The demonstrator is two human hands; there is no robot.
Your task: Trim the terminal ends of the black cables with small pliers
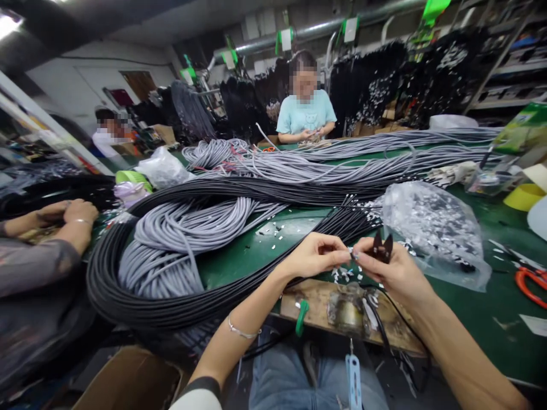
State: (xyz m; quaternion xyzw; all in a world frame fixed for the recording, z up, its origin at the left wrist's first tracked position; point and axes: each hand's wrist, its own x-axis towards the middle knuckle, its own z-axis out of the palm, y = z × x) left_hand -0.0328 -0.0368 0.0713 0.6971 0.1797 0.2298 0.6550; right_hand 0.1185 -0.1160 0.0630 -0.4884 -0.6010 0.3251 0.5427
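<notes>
My left hand (315,254) is closed in a pinch on a small white piece at its fingertips, right against my right hand. My right hand (391,267) is closed around a small dark cutter (382,247) whose two tips point up, and a thin black wire (395,312) runs from it down over the table's edge. Both hands hover above the green table (239,256), over scattered white bits (344,274) and a wooden block (318,304) clamped at the front edge.
A big coil of black cable (128,296) wraps grey cable bundles (179,239) on the left. A clear bag of small parts (431,230) lies right, orange-handled scissors (530,282) beyond. A co-worker's hands (70,215) work at left; another person sits opposite. A cardboard box (128,378) is below.
</notes>
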